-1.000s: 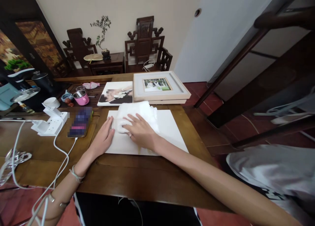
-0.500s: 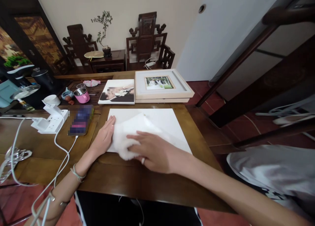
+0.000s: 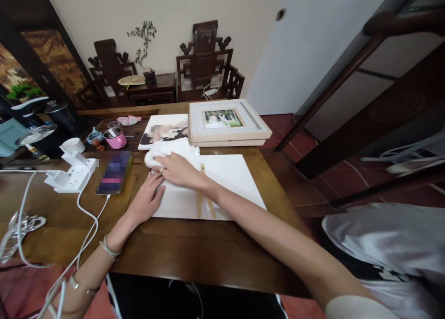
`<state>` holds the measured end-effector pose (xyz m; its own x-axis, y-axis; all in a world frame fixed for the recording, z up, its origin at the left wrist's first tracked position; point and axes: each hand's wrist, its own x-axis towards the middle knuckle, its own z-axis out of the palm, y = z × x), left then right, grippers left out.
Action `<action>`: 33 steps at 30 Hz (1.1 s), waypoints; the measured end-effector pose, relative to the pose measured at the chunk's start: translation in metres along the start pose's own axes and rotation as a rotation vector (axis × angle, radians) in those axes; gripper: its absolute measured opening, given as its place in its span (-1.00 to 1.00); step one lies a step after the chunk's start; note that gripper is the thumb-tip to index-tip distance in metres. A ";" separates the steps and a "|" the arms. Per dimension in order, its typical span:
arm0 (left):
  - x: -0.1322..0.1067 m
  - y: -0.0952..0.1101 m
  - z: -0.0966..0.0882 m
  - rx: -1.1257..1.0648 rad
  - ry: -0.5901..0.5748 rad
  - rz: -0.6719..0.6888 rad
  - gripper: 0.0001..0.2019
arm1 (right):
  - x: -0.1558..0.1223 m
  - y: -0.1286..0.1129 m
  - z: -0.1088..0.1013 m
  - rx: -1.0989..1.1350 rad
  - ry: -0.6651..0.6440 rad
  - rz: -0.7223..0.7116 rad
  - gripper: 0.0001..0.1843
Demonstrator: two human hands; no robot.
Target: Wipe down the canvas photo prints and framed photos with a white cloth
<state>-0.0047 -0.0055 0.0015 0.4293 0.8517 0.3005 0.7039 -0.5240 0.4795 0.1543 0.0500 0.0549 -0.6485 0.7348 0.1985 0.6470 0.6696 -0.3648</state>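
A white rectangular panel lies flat on the wooden table, with a tan A-shaped piece on its surface, partly covered by my right forearm. My right hand presses a bunched white cloth on the panel's far left corner, and the cloth reaches over the near edge of a photo panel. My left hand rests on the white panel's left edge, fingers stretched out, its fingertips close to my right hand.
A cream picture frame lies at the back right of the table. Left are a phone on a charging cable, a white power strip, a pink cup and crumpled clear plastic. Another person's grey clothing shows at right.
My right hand has moved the cloth away from me and leftward, from the panel's near left part to its far left corner. The tan piece has come into view. My left hand stays at the edge.
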 end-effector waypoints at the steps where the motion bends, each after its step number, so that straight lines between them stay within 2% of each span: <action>1: 0.000 0.000 0.000 0.006 -0.001 -0.001 -0.60 | 0.000 -0.001 0.000 -0.011 -0.002 0.007 -0.69; 6: -0.003 -0.003 0.001 0.023 -0.004 -0.037 -0.55 | -0.027 0.017 -0.013 -0.055 -0.025 0.056 -0.68; 11: -0.002 -0.004 0.002 0.092 -0.065 -0.041 -0.52 | -0.080 0.058 -0.034 -0.104 -0.029 0.163 -0.70; 14: 0.000 -0.005 0.003 0.146 -0.091 -0.023 -0.49 | -0.117 0.071 -0.035 -0.135 0.006 0.179 -0.69; 18: 0.001 -0.005 0.003 0.180 -0.085 -0.015 -0.49 | -0.169 0.062 -0.023 -0.189 0.100 0.028 -0.73; 22: 0.002 -0.004 0.002 0.171 -0.059 -0.014 -0.50 | -0.206 0.040 -0.017 -0.164 0.053 -0.114 -0.73; 26: 0.003 -0.004 0.002 0.163 -0.050 -0.034 -0.50 | -0.206 0.040 -0.025 -0.142 0.035 -0.108 -0.73; 33: 0.002 -0.007 0.002 0.139 -0.100 -0.033 -0.51 | -0.146 0.088 -0.031 -0.178 0.053 0.009 -0.70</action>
<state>-0.0073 0.0000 -0.0029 0.4537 0.8684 0.2000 0.7871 -0.4957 0.3670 0.3180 0.0051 0.0225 -0.6236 0.7421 0.2458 0.7161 0.6684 -0.2012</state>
